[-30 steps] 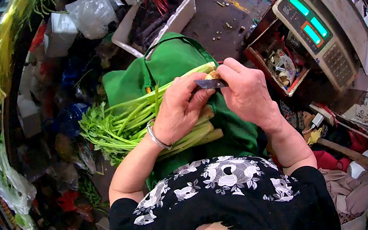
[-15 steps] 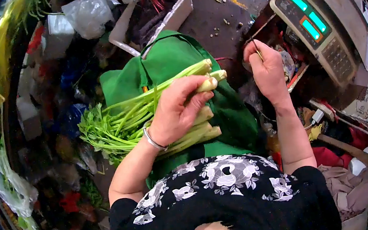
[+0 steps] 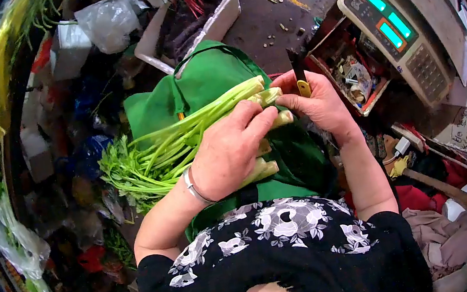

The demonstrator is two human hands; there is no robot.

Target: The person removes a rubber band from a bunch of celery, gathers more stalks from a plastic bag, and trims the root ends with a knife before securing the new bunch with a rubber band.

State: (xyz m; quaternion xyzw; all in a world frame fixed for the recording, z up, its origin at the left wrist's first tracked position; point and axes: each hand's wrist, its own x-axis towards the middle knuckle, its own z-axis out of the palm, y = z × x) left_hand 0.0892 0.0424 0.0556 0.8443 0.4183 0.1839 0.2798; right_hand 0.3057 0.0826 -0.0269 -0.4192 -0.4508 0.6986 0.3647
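Several stalks of celery (image 3: 180, 150) lie across a green apron (image 3: 216, 65) on my lap, leaves to the left and pale cut ends to the right. My left hand (image 3: 230, 146), with a silver bangle at the wrist, is closed over the stalks near their ends. In my right hand (image 3: 320, 101) is a small knife (image 3: 301, 77), its dark blade pointing up and away. The thumb and fingertips of that hand meet the end of one stalk, close beside my left fingertips. My palms hide part of the stalks and the knife's handle.
A scale with lit green displays (image 3: 388, 19) stands at the right, beside a box of small scraps (image 3: 352, 75). Ahead is a white foam box (image 3: 221, 19). Plastic bags (image 3: 109, 26) and clutter fill the left; a wooden handle (image 3: 449, 190) lies at lower right.
My right hand, with the knife, has moved left and down to the celery ends. My left hand has shifted slightly down, its fingers now nearer the stalk tips.
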